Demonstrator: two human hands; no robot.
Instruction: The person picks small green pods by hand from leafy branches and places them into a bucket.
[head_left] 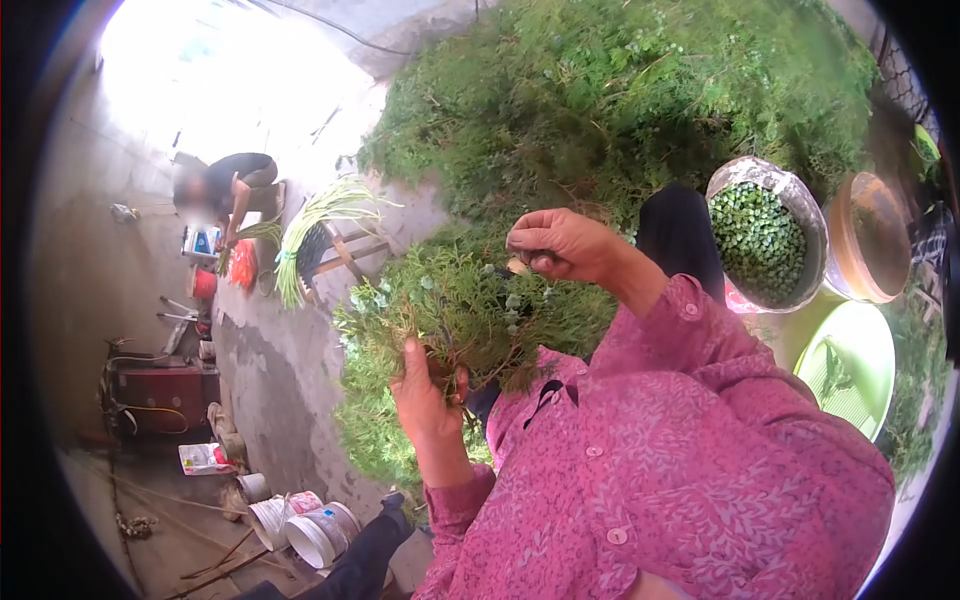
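My left hand [428,395] is closed around the stems of a leafy evergreen branch [470,325], which looks like arborvitae and carries small bluish-green cones. The branch lies across my lap, spreading to the left and up. Just above its upper right part is my right hand [568,245], its fingers curled in a pinch. What those fingers hold, if anything, is hidden. To the right of my knee stands a bucket [819,250] with many small green cones [757,240] inside.
A large heap of evergreen branches [620,100] lies ahead. Right of the bucket are a brown-rimmed tub [843,235] and a light green basket [885,365]. At the left, a person [235,190] bends by a bundle of long green stalks [310,225]. White buckets [325,535] lie lower left.
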